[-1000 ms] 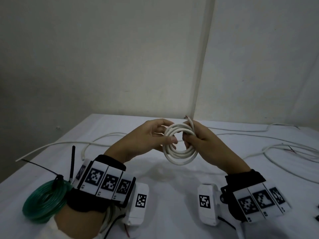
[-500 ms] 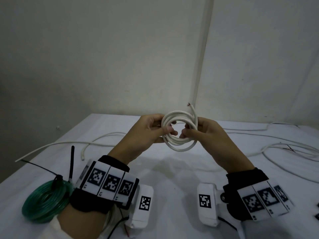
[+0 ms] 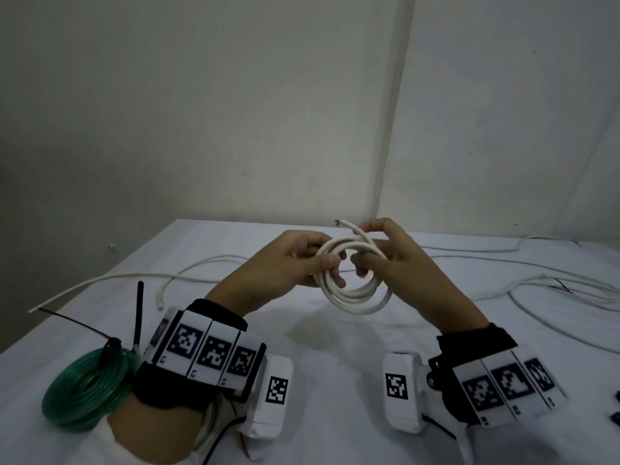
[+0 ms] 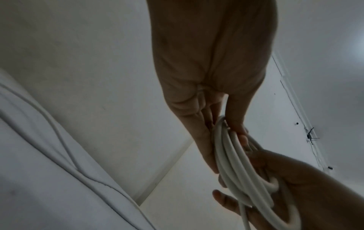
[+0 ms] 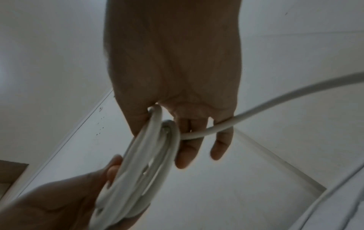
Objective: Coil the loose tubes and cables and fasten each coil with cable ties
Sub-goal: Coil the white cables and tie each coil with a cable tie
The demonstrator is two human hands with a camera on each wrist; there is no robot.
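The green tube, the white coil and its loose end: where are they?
green tube [image 3: 89,387]: head view, on its coiled loops.
white coil [image 3: 355,298]: head view, on its lower arc.
loose end [image 3: 349,225]: head view, near its cut tip.

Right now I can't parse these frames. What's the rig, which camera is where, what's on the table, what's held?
No robot: a person with marker bands and a camera on each wrist, plus a head camera. The wide picture is the head view; the two dim ones look along each hand from the wrists. The left hand and right hand both grip a white cable coil above the white table; its free end sticks up. No tie shows on it. On the table: a green tube coil already tied with a black cable tie, and loose white cables.
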